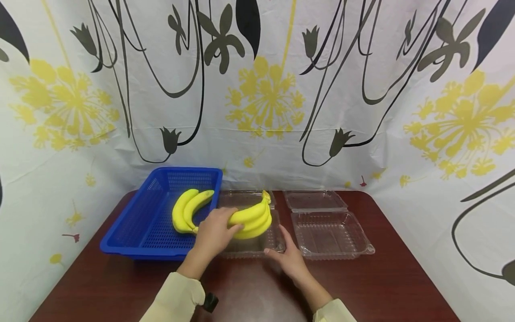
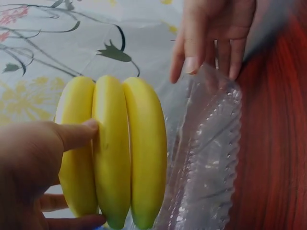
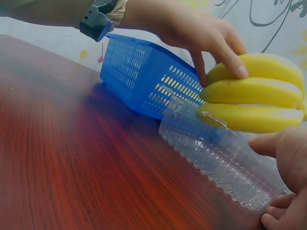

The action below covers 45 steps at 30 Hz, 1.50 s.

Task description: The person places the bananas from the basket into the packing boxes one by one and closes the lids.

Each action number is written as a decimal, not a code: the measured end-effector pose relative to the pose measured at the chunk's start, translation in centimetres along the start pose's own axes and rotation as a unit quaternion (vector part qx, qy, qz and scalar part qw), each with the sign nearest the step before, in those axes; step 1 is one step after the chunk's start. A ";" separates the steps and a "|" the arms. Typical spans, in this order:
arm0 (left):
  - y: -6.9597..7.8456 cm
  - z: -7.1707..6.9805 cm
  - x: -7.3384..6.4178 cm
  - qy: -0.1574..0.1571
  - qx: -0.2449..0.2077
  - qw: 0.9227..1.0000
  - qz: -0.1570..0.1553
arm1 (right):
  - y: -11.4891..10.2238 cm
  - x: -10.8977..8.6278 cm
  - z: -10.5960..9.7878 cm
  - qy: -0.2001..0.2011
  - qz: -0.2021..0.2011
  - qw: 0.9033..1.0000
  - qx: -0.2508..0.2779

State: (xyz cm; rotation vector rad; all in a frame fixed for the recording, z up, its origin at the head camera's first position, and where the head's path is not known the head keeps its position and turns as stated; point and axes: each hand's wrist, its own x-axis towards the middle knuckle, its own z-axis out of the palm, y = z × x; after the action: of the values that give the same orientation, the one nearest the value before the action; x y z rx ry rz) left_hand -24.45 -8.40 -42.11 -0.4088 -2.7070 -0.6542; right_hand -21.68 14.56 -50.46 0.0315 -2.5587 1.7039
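Observation:
My left hand [image 1: 215,233] grips a bunch of yellow bananas [image 1: 254,219] from its left side, thumb on top and fingers beneath. In the left wrist view the bunch [image 2: 111,148] shows three bananas side by side. It is held over an opened clear plastic clamshell container [image 1: 257,251], its stem end toward the back right. My right hand [image 1: 290,259] is at that container's front right corner, thumb and fingers spread apart and fairly straight. In the right wrist view its thumb [image 3: 264,143] lies just below the bananas, beside the container wall [image 3: 218,160].
A blue plastic basket [image 1: 132,241] at the left holds another bunch of bananas [image 1: 183,212]. A second opened clear container [image 1: 334,237] stands at the right, its lid [image 1: 315,201] laid back. Patterned white cloth [image 1: 261,147] hangs behind the dark red table [image 1: 257,290].

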 end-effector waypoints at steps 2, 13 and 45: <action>0.1 0.4 0.0 -0.002 0.012 1.000 0.008 | 0.0 0.0 0.1 0.000 0.003 1.000 -0.003; 0.3 2.0 -0.2 -0.044 0.074 0.996 0.011 | -0.1 -0.1 0.4 -0.010 0.010 1.000 -0.010; -2.8 4.0 -2.4 -0.002 -0.063 0.998 0.029 | -0.1 -0.2 0.2 0.002 -0.006 0.999 -0.033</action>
State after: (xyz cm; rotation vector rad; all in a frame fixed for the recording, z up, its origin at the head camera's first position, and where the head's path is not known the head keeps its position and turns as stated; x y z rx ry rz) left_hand -24.23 -9.30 -47.43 -0.5191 -2.6548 -0.8104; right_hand -21.52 14.33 -50.45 0.0384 -2.6041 1.6138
